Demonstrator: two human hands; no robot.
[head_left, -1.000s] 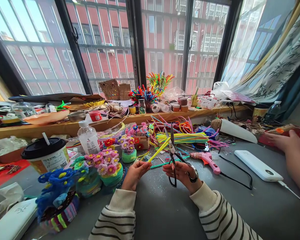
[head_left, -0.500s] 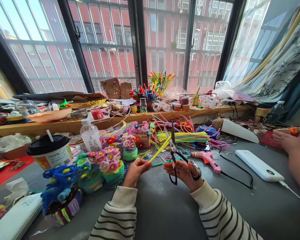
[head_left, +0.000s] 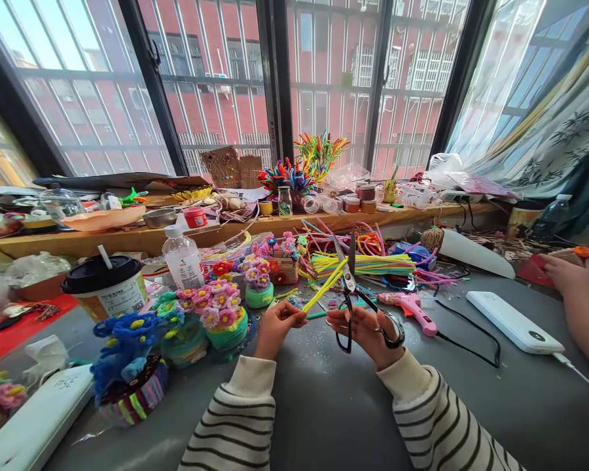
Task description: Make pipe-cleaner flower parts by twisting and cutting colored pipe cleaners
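Observation:
My left hand [head_left: 279, 327] pinches the lower end of a few yellow pipe cleaners [head_left: 322, 291], which slant up to the right. My right hand [head_left: 366, 333] has its fingers in the handle loops of black-handled scissors [head_left: 348, 282]. The blades point up and stand apart, and the upper ends of the yellow pipe cleaners lie at them; I cannot tell whether they are between the blades. Behind the scissors lies a bundle of yellow and striped pipe cleaners [head_left: 387, 265]. A pink hot glue gun [head_left: 412, 311] rests right of my right hand.
Pipe-cleaner flower pots, pink [head_left: 220, 307] and blue [head_left: 130, 353], stand at the left by a lidded cup [head_left: 108, 288] and a bottle [head_left: 182, 258]. White power banks [head_left: 513, 320] lie at both sides. Another person's hand [head_left: 582, 281] is at the far right. Small clippings dot the grey table [head_left: 334, 418].
The view has shifted slightly, so everything sits a little further right and, on the table, higher. Both hands keep their hold, with the pipe cleaners and open scissors in nearly the same pose.

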